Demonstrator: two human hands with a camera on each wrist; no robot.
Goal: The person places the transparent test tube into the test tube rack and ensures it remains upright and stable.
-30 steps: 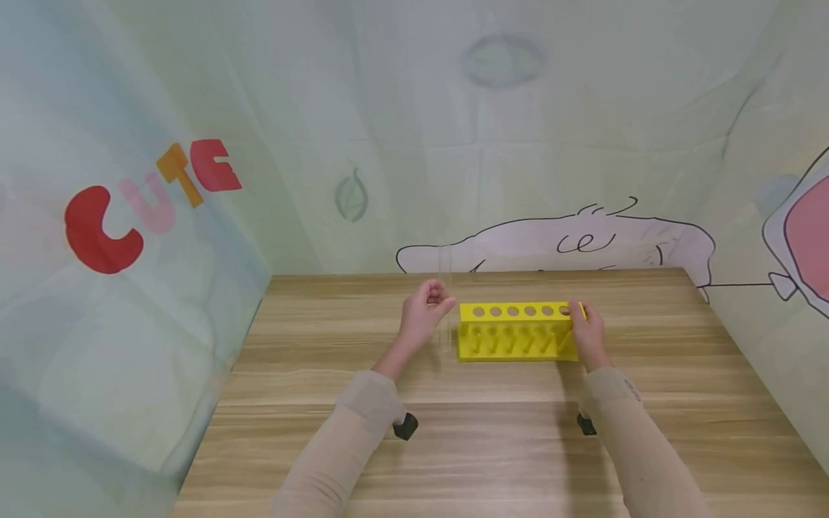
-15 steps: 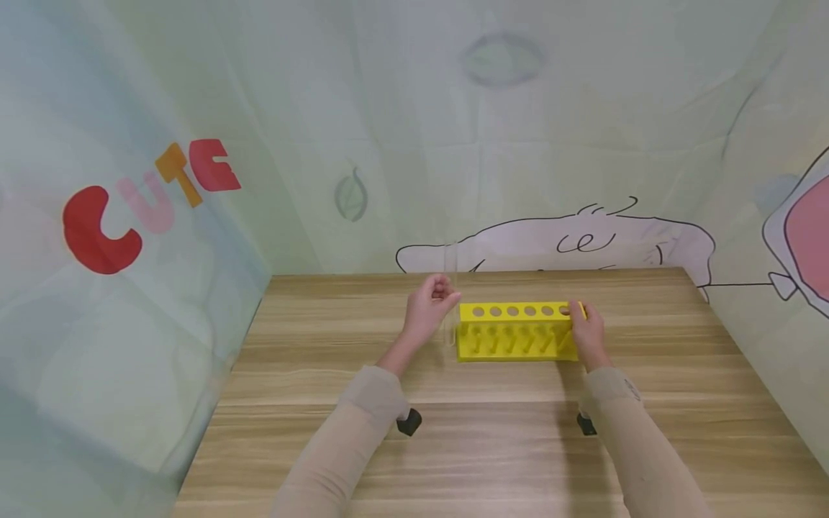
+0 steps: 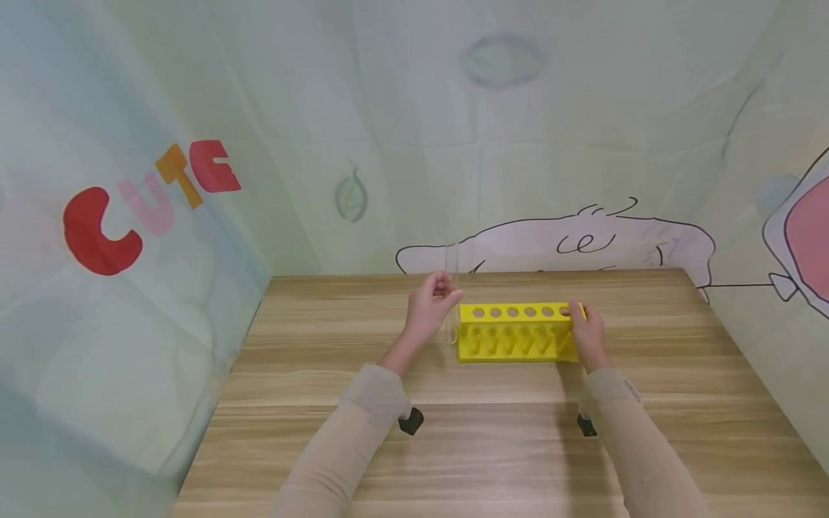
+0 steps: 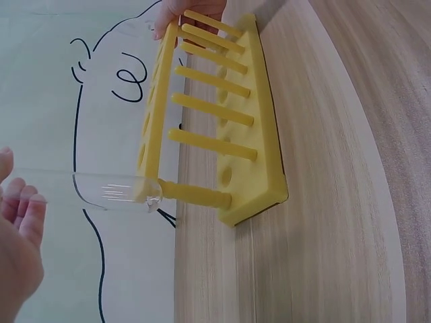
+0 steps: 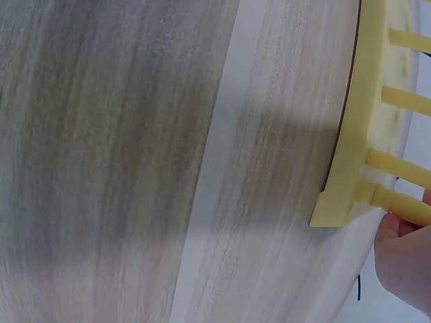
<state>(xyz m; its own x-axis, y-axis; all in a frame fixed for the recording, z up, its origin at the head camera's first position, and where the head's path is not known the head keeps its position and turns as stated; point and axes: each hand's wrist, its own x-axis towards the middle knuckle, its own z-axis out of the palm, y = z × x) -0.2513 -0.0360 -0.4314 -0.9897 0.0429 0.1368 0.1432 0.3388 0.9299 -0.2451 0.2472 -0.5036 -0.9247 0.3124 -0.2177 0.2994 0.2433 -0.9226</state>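
Note:
My left hand [image 3: 429, 306] pinches a clear glass test tube [image 4: 111, 191] and holds it upright at the left end of a yellow test tube rack [image 3: 505, 356]. In the left wrist view the tube's rounded bottom overlaps the end of the rack's top bar. At the rack's right end my right hand [image 3: 588, 331] grips the top bar, thumb over the last hole. A row of round holes runs along that bar, with upright pegs below it. In the right wrist view the right hand [image 5: 404, 259] shows only in part, beside the rack's end post.
The rack stands on a wood-grain table [image 3: 492, 460] towards its back edge. Behind the table hangs a printed cloth backdrop [image 3: 401, 108] with a line drawing low down. Cloth with coloured letters [image 3: 106, 230] covers the left side.
My left hand has moved slightly right and up with the test tube, bringing it against the rack's left end in the head view. My right hand and the rack have stayed put.

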